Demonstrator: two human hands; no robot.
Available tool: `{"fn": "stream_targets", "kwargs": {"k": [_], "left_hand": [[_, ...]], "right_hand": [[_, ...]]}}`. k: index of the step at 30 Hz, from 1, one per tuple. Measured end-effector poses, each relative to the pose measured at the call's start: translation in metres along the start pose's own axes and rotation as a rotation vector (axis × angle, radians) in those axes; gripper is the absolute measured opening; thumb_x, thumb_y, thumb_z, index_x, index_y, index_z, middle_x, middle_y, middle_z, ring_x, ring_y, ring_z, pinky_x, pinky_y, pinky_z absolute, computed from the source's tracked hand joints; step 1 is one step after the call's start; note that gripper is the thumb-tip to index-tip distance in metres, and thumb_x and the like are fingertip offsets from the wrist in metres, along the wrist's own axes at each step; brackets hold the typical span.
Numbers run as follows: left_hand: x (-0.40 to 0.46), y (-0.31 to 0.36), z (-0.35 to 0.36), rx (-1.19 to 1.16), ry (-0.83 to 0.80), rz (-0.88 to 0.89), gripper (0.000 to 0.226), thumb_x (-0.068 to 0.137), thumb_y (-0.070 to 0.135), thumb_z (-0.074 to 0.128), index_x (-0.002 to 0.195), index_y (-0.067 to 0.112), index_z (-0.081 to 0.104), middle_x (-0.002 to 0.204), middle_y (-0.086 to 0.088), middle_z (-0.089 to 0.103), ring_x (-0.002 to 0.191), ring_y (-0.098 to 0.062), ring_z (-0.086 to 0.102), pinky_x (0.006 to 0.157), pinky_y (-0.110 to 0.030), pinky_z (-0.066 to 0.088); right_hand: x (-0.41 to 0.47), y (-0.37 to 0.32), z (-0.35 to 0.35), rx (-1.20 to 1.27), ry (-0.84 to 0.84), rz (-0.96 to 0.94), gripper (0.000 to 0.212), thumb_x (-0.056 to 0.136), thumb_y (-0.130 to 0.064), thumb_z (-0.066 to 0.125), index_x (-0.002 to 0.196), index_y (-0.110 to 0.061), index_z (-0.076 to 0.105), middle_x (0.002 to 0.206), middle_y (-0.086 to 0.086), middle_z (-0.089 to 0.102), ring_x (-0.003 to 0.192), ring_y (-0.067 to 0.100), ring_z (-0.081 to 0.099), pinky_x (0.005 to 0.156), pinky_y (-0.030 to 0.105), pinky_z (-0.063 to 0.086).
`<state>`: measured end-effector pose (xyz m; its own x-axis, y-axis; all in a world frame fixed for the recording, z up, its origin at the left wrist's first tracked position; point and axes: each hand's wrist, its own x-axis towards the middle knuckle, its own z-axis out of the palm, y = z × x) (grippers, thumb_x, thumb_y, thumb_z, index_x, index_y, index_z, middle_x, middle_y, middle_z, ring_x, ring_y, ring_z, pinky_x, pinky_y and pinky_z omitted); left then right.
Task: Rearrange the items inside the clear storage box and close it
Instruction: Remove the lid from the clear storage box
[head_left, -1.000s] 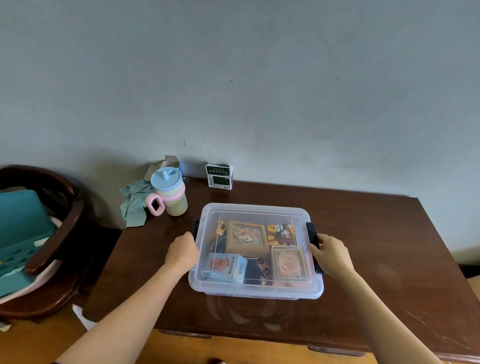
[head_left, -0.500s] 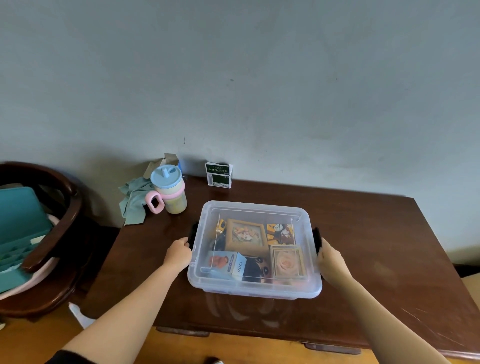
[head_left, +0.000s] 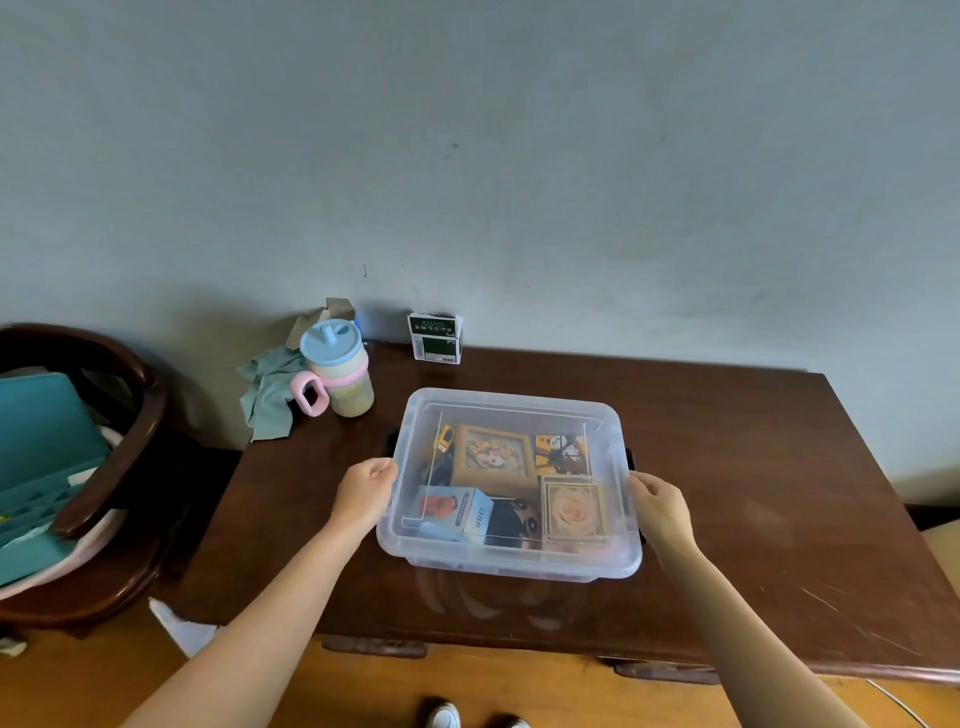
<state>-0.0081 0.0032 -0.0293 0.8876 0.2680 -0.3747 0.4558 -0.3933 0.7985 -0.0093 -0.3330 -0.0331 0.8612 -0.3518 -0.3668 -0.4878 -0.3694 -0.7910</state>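
Dark wooden table (head_left: 753, 467) stands against a grey wall (head_left: 519, 156). A dark wooden chair (head_left: 130, 467) sits off its left edge, holding a teal item (head_left: 41, 457).

Clear storage box (head_left: 511, 558) rests on the table near the front edge, roughly mid-width, lid (head_left: 519, 405) seated on top. Black latch (head_left: 390, 441) visible at the box's left end; the one at the right end is mostly hidden.

Left hand (head_left: 366, 491) is at the box's left end, fingers curled against the lid rim. Right hand (head_left: 660, 504) is at the right end, fingers curled round the rim there. Whether either hand is on a latch: cannot tell.

Contents seen through lid: a framed picture (head_left: 493, 457) at centre; rose-print box (head_left: 574, 512) front right; blue carton (head_left: 460, 512) front left; a dark round item (head_left: 514, 519) between those two; an orange-and-black card (head_left: 561, 452) back right; a small yellow object (head_left: 443, 439) back left.

Near the table's back left corner: a pastel sippy cup (head_left: 337, 371) with pink handle, and a green cloth (head_left: 270, 389) just beside it. A green-and-white packet (head_left: 435, 338) stands at the back edge.
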Motion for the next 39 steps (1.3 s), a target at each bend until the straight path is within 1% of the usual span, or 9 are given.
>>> {"fn": "stream_targets", "kwargs": {"k": [2, 6, 12, 21, 25, 30, 32, 35, 39], "left_hand": [[-0.004, 0.001, 0.003, 0.027, 0.022, -0.002, 0.022, 0.092, 0.012, 0.044, 0.072, 0.010, 0.050, 0.071, -0.012, 0.045, 0.069, -0.022, 0.041, 0.064, -0.032, 0.030], [-0.010, 0.005, 0.004, 0.099, 0.077, 0.011, 0.018, 0.093, 0.013, 0.048, 0.079, 0.015, 0.059, 0.072, 0.002, 0.056, 0.074, -0.017, 0.052, 0.068, -0.031, 0.042], [-0.015, 0.005, 0.004, 0.104, 0.103, 0.001, 0.021, 0.093, 0.016, 0.054, 0.106, 0.009, 0.070, 0.091, 0.002, 0.064, 0.082, -0.014, 0.057, 0.069, -0.028, 0.043], [-0.024, 0.013, 0.000, -0.055, 0.164, -0.010, 0.027, 0.089, 0.010, 0.060, 0.116, 0.008, 0.062, 0.111, -0.010, 0.063, 0.102, -0.025, 0.059, 0.083, -0.035, 0.049], [-0.031, 0.036, -0.010, -0.204, 0.220, 0.110, 0.032, 0.089, 0.001, 0.057, 0.120, 0.006, 0.060, 0.100, -0.008, 0.060, 0.104, -0.028, 0.059, 0.081, -0.031, 0.045], [-0.032, 0.078, -0.020, -0.243, 0.235, 0.283, 0.039, 0.093, 0.008, 0.055, 0.132, 0.009, 0.052, 0.133, -0.009, 0.049, 0.115, -0.020, 0.051, 0.089, -0.022, 0.041], [-0.035, 0.093, -0.021, -0.336, 0.173, 0.271, 0.036, 0.096, 0.014, 0.053, 0.132, 0.009, 0.053, 0.134, -0.009, 0.051, 0.113, -0.017, 0.053, 0.087, -0.016, 0.044], [-0.042, 0.109, -0.018, -0.665, -0.133, 0.141, 0.034, 0.099, 0.035, 0.045, 0.125, 0.016, 0.056, 0.128, -0.009, 0.057, 0.102, -0.019, 0.061, 0.086, -0.032, 0.050], [-0.042, 0.121, -0.015, -0.890, -0.386, 0.061, 0.058, 0.095, 0.059, 0.027, 0.125, 0.017, 0.054, 0.116, -0.010, 0.065, 0.094, -0.023, 0.069, 0.076, -0.036, 0.056]], "right_hand": [[-0.005, -0.002, 0.004, 0.022, 0.013, 0.007, 0.026, 0.090, -0.015, 0.046, 0.090, 0.002, 0.065, 0.082, 0.027, 0.062, 0.067, 0.034, 0.048, 0.065, 0.042, 0.049], [-0.008, -0.005, 0.003, 0.058, -0.001, 0.001, 0.024, 0.092, -0.016, 0.048, 0.091, -0.003, 0.068, 0.089, 0.021, 0.067, 0.069, 0.020, 0.055, 0.073, 0.047, 0.054], [-0.013, -0.009, 0.002, 0.149, -0.050, -0.009, 0.016, 0.096, -0.022, 0.052, 0.098, -0.022, 0.067, 0.086, -0.002, 0.069, 0.080, 0.015, 0.065, 0.067, 0.028, 0.055], [-0.023, -0.033, -0.010, 0.305, 0.014, -0.098, 0.029, 0.091, -0.010, 0.059, 0.119, -0.020, 0.060, 0.101, 0.000, 0.068, 0.090, 0.018, 0.064, 0.081, 0.033, 0.054], [-0.030, -0.059, -0.026, 0.511, -0.065, -0.102, 0.027, 0.082, -0.007, 0.069, 0.109, -0.007, 0.066, 0.084, 0.006, 0.072, 0.072, 0.016, 0.066, 0.075, 0.031, 0.057], [-0.055, -0.088, -0.039, 0.724, -0.017, -0.404, 0.015, 0.082, -0.012, 0.070, 0.085, -0.026, 0.073, 0.084, -0.003, 0.072, 0.079, 0.014, 0.067, 0.074, 0.027, 0.056], [-0.063, -0.098, -0.037, 0.754, 0.011, -0.495, 0.012, 0.082, -0.014, 0.072, 0.083, -0.026, 0.073, 0.082, -0.006, 0.072, 0.079, 0.012, 0.067, 0.071, 0.023, 0.054], [-0.068, -0.107, -0.032, 0.632, 0.102, -0.590, 0.021, 0.081, -0.006, 0.071, 0.082, -0.027, 0.075, 0.080, -0.010, 0.073, 0.078, 0.008, 0.065, 0.074, 0.021, 0.050], [-0.078, -0.108, -0.019, 0.285, 0.223, -0.833, 0.044, 0.078, 0.010, 0.067, 0.082, -0.034, 0.072, 0.085, -0.025, 0.069, 0.099, 0.001, 0.061, 0.107, 0.033, 0.035]]}}
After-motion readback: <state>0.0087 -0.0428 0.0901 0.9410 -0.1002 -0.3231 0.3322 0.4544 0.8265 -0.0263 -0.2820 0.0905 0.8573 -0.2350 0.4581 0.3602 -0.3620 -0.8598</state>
